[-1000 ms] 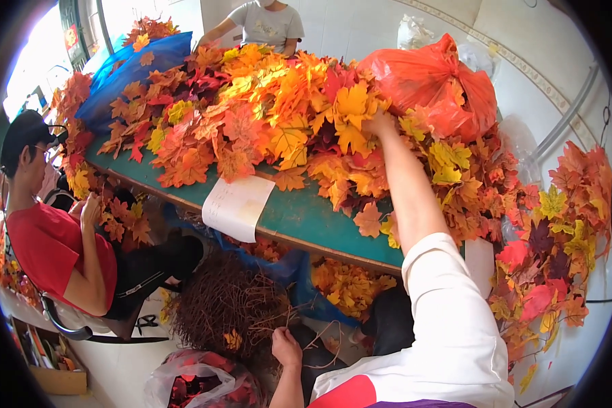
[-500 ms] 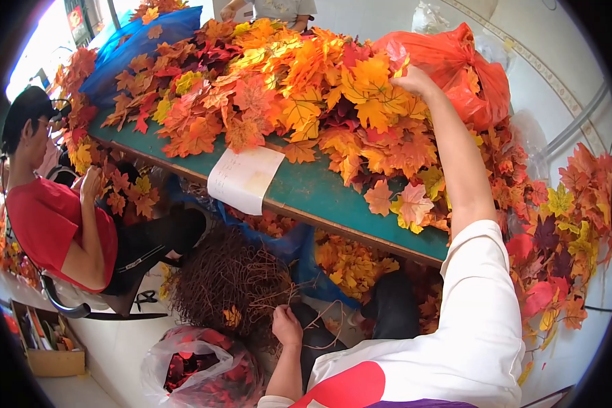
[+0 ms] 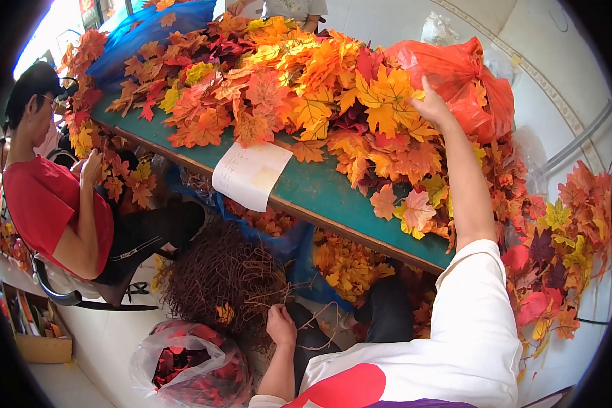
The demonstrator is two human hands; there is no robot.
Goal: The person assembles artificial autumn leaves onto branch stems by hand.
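My right hand (image 3: 431, 107) is stretched over the heap of artificial maple leaves (image 3: 313, 112), beside an orange-yellow cluster (image 3: 389, 102). Its fingers are apart and it appears to hold nothing; some fingertips are partly hidden at the leaves. Low in front of me, my left hand (image 3: 281, 325) is closed in a pinch on a thin brown vine stem (image 3: 328, 314), whose pale strands loop out to the right. Just left of that hand lies a large tangled bundle of brown vine stems (image 3: 214, 282).
The green table (image 3: 333, 197) carries a paper sheet (image 3: 251, 175), a red plastic bag (image 3: 466, 88) and a blue bag (image 3: 149, 41). A clear bag of red pieces (image 3: 190, 364) stands on the floor. A person in red (image 3: 58, 211) sits left; another is across the table.
My right hand's fingers have spread, and the hand has shifted slightly down relative to the leaves. My left hand still pinches the stem. The whole view has shifted a little.
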